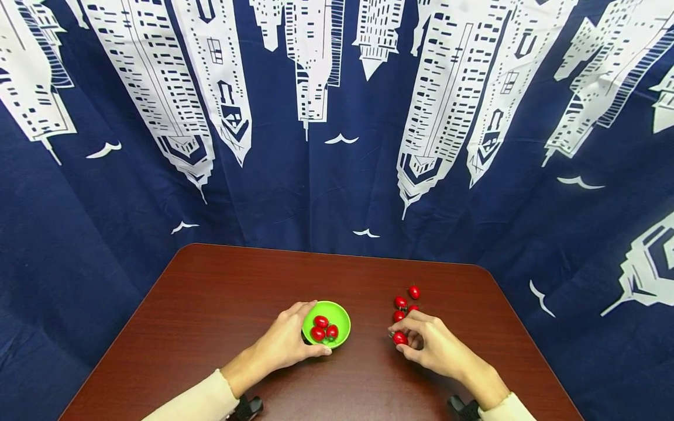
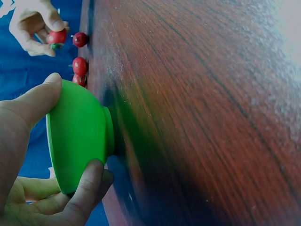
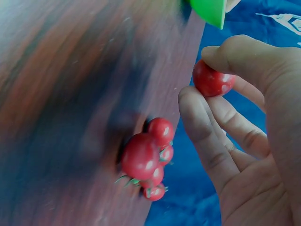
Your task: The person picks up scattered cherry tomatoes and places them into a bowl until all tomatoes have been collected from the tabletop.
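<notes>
My left hand (image 1: 288,338) grips a small green bowl (image 1: 339,313) from its left side, thumb on the near rim and fingers at the far rim. Three red cherry tomatoes (image 1: 320,321) lie inside. The left wrist view shows the bowl's wall (image 2: 80,132) between thumb and fingers, its foot at the tabletop. To the right of the bowl, my right hand (image 1: 441,345) pinches one cherry tomato (image 1: 400,338) between thumb and fingertips. That tomato (image 3: 211,80) is held above the table in the right wrist view. Just beyond the hand lie several loose cherry tomatoes (image 1: 401,302).
A dark red-brown wooden table (image 1: 237,280) with rounded far corners carries everything. Behind and beside it hangs a dark blue cloth (image 1: 274,193) printed with white buildings and birds. One loose tomato (image 1: 414,292) lies farthest back in the group on the right.
</notes>
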### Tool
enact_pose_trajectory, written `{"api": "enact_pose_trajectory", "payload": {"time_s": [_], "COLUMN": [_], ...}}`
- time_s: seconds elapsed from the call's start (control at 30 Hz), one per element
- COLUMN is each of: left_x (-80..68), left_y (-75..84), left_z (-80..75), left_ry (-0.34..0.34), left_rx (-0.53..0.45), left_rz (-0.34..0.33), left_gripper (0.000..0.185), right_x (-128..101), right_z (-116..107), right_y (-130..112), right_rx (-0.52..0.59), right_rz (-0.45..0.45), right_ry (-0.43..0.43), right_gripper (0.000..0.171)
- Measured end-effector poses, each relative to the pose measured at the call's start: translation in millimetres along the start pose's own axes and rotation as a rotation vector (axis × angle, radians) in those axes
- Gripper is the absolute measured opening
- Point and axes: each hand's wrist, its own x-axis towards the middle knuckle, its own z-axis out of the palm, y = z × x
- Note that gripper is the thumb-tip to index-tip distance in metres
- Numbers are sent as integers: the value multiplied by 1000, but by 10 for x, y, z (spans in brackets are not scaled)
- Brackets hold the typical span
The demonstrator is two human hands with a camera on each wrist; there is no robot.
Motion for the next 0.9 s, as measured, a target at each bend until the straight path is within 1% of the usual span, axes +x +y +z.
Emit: {"api": "enact_pose_trajectory", "payload": {"time_s": [0.13, 0.27, 0.4, 0.53, 0.7, 0.9], "left_x": [-8, -5, 0, -8, 0, 18], "left_y": [7, 11, 13, 19, 34, 34], "left_z": [3, 5, 0, 16, 34, 8], "left_ry": [-3, -14, -9, -21, -32, -26], "left_rx": [5, 2, -6, -8, -3, 1], "left_rz": [-8, -20, -27, -40, -33, -36], "left_gripper": [110, 110, 110, 110, 110, 110], "right_x": [92, 194, 312, 396, 463, 597], "right_z": [-4, -8, -6, 9, 26, 56], "right_y": [-53, -107, -155, -203, -265, -343], "right_rx": [-27, -32, -33, -16, -12, -17], "right_rz": [-18, -43, -72, -65, -53, -98], "right_ry": [-8, -10, -4, -22, -39, -38], "right_gripper": [33, 33, 32, 31, 31, 30]}}
